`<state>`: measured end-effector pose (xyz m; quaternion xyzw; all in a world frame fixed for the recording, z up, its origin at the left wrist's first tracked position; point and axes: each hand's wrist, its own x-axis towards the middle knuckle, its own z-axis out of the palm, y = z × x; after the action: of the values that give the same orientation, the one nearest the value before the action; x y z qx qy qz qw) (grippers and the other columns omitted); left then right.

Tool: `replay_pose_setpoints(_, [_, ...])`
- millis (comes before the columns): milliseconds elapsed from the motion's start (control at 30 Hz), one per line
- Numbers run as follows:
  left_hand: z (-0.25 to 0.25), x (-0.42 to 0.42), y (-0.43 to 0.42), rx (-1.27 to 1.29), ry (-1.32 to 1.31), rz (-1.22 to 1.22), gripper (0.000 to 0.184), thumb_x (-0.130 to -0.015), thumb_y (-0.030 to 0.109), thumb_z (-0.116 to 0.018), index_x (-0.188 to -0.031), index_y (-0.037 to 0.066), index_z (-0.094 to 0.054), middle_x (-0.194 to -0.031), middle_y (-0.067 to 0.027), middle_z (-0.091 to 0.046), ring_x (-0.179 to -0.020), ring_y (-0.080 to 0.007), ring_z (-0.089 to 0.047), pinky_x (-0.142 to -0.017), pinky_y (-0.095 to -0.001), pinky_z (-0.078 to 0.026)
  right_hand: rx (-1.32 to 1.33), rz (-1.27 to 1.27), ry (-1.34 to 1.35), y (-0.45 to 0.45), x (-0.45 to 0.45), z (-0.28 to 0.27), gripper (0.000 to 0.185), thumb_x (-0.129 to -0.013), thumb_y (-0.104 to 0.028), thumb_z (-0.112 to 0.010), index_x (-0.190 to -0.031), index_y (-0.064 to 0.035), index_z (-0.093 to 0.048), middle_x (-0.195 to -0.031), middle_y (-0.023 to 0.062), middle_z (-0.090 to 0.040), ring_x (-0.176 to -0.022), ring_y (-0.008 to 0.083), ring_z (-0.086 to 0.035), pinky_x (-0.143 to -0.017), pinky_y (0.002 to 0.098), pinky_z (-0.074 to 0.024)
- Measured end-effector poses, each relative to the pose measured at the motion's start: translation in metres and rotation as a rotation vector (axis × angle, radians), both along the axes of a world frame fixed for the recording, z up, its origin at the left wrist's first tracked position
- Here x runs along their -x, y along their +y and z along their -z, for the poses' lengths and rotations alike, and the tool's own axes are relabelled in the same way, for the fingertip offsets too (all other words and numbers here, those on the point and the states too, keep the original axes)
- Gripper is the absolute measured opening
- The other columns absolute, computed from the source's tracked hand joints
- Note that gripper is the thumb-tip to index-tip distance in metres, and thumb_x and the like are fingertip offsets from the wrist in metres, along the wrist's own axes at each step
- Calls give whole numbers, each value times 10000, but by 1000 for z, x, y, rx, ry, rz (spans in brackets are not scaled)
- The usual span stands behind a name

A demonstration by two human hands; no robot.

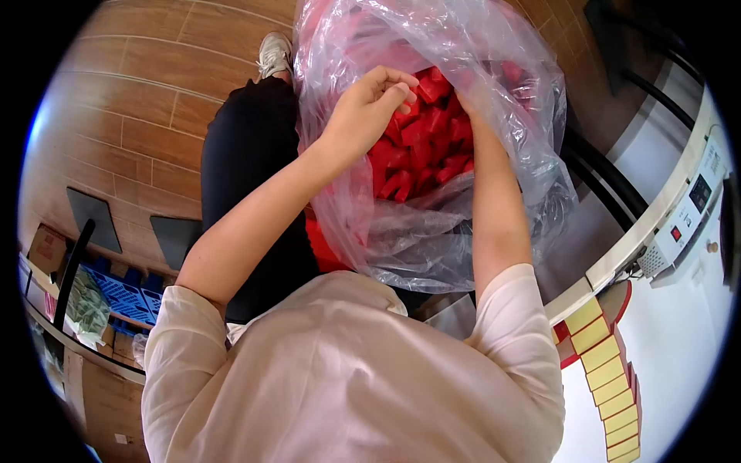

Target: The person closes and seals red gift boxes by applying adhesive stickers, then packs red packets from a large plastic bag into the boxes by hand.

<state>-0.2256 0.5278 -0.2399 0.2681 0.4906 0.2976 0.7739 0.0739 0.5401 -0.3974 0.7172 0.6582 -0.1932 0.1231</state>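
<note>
A large clear plastic bag (340, 216) stands open in front of me, with many small red pieces (421, 143) heaped inside. The pieces look like glossy moulded blocks, some of them arched; I cannot tell their exact kind. My left hand (372, 108) hovers over the heap at the bag's left side, fingers loosely curled, a gap showing between thumb and forefinger, and nothing visible in it. My right hand (468, 102) reaches down into the bag on the right, by the red pieces. Bag film and the heap hide its fingers.
To the right is a curved white table edge (617, 255) with a switch box (683, 224). A row of yellow boxes (610, 378) lies on that table. Blue crates (127, 293) and cardboard (108, 393) are at the lower left. Black metal legs (602, 177) stand beside the bag.
</note>
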Motion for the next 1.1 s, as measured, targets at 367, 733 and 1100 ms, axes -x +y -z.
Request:
replay_pose_setpoints(367, [13, 0, -4, -2, 24, 81, 241, -988, 222, -489, -1153, 91, -605, -1012, 6, -630, -870, -55, -555, -762, -205, -425, 349, 700, 1003, -92, 71, -109, 409, -784, -69, -685, -1178, -20, -589, -1088, 45, -644, -975, 150, -608, -896, 310, -470])
replay_pose_setpoints(733, [-14, 9, -87, -279, -56, 421, 585, -879, 341, -686, -1310, 27, -445, -1150, -125, -582, -1069, -198, -556, -939, -331, -446, -102, 1276, 1540, -188, 126, -217, 418, -867, -225, -714, -1209, -48, -553, -1135, 56, -621, -1031, 171, -610, -886, 333, -502])
replay_pose_setpoints(1100, [-62, 12, -161, -256, 3, 154, 396, -931, 287, -627, -1185, -4, -538, -1078, -76, -634, -961, -135, -594, -866, -274, -460, -485, 975, 1187, -242, 156, -257, 378, -857, -302, -727, -1080, -13, -630, -992, 41, -661, -904, 116, -593, -819, 283, -474])
